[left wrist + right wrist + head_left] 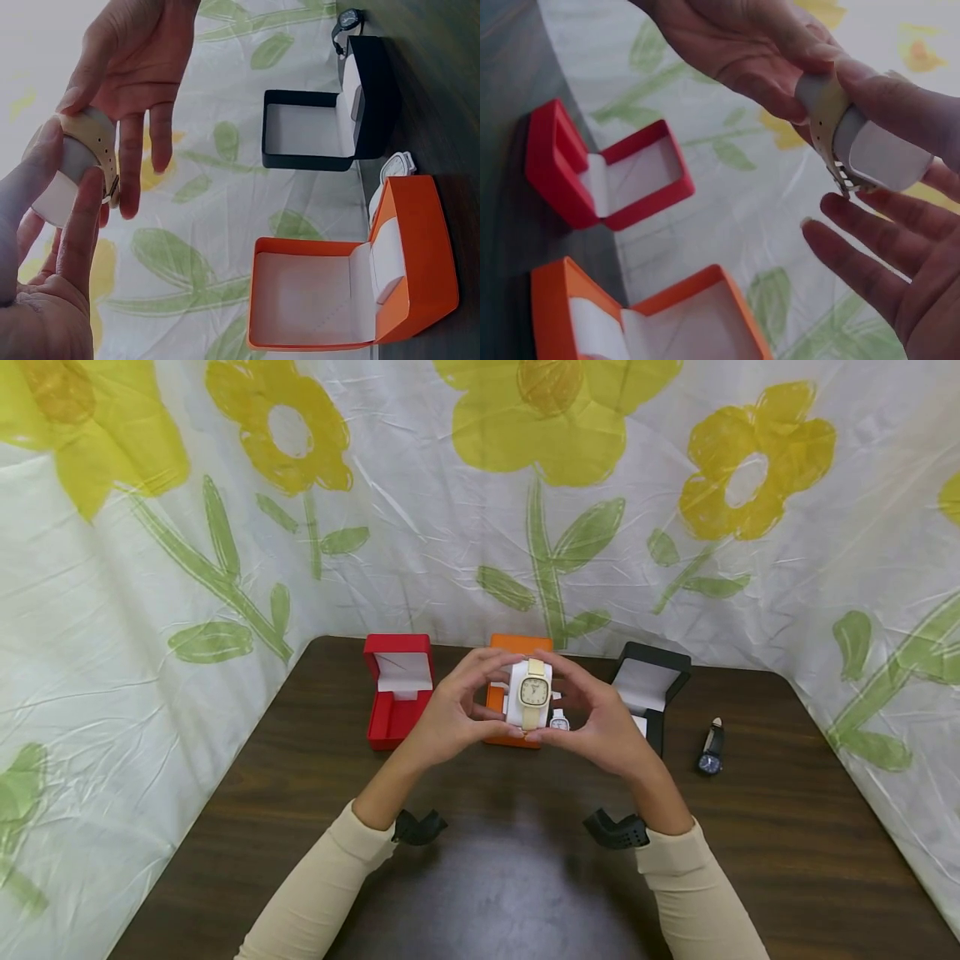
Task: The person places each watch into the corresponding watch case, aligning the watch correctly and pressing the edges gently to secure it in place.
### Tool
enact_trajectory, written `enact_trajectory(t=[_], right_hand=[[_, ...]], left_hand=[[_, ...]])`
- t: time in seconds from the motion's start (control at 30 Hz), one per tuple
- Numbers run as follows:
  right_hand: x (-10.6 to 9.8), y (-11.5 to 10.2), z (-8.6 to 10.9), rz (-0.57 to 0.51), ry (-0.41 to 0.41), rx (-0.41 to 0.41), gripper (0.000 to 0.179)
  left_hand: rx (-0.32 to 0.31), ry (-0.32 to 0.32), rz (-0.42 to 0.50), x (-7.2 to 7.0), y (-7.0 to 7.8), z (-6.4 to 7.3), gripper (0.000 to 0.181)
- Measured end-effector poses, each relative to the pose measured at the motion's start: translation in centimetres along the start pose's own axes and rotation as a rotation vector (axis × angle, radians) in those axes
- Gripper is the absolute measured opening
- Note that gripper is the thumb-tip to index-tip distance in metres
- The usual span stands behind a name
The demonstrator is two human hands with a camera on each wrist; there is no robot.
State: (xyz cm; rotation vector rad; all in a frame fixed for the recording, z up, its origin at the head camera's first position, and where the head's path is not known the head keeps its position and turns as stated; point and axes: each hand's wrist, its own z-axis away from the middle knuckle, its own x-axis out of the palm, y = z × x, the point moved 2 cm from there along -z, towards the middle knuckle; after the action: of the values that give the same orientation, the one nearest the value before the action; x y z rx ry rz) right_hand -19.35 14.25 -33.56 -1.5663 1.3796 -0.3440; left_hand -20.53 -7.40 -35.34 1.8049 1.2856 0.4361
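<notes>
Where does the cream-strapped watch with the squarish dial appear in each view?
Head: squarish cream-strapped watch near centre, held between left hand and right hand.
Left wrist: toward the left edge, strap holes showing.
Right wrist: upper right, buckle visible.
Shared landmark: the open orange box, in all three.

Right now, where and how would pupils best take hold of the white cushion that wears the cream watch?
Probably the white cushion is best gripped at its bare ends, left hand from the left, right hand from the right: the cream strap loops round its middle, leaving the ends free, so the watch face should stay clear.
</notes>
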Motion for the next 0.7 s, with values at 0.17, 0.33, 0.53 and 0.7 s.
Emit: enact_trajectory(t=[0.17,0.33,0.53,0.7], right_hand=[[0.3,-1.6,-0.2,-0.009,0.002,-0.006,0.087],[0.5,-0.9,-0.3,-0.013,0.004,-0.071,0.089],[0.7,-1.9,-0.3,-0.007,0.003,-0.077,0.087],[0.7,-2.3,-0.3,0.004,0.006,-0.076,0.085]], left_hand=[[0.007,-0.004,-0.025,-0.1,-0.1,0.1,0.077],[0.014,-0.003,-0.050,-0.2,-0.1,0.1,0.079],[0.022,0.001,-0.045,-0.3,0.0,0.0,0.079],[0.014,0.009,-0.037,-0.2,0.1,0.0,0.079]])
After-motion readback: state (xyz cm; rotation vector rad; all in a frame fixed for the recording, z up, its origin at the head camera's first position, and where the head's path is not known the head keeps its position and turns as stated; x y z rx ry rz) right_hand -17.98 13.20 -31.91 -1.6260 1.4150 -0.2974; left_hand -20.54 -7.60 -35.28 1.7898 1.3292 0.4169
